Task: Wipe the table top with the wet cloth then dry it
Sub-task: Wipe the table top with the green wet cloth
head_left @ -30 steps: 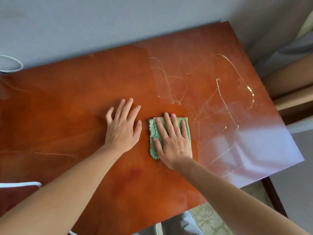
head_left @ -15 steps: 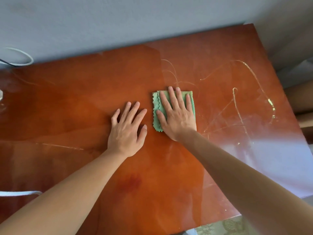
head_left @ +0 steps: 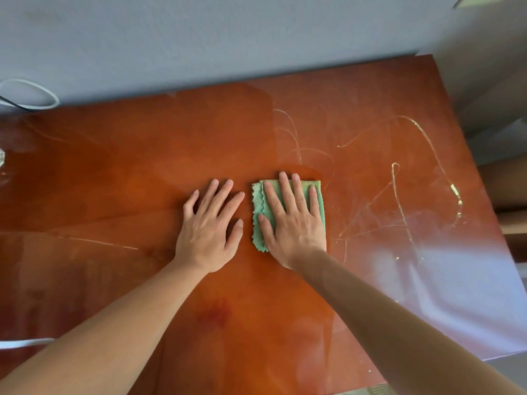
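nearest to us, both bare forearms reach out from the lower edge over the glossy reddish-brown table top [head_left: 119,172]. we find the left hand [head_left: 209,228] laid flat, palm down, directly on the bare wood, its fingers spread and straight — holding nothing. just beside it, without touching, the right hand [head_left: 292,223] lies flat on the folded green cloth [head_left: 320,201], fingers extended and slightly apart, pressing it onto the surface rather than clutching it. the cloth sits near the middle of the table; its scalloped edge shows to the left of the hand, and its far and right margins show beyond the fingers. a darker patch [head_left: 214,313] marks the wood between the forearms. to the right and beyond the cloth we note thin curved streaks [head_left: 399,195] on the surface, amid pale glare. farther still, the table's back edge meets a grey wall [head_left: 228,38] — a looped white cable [head_left: 31,95] rests at far left.
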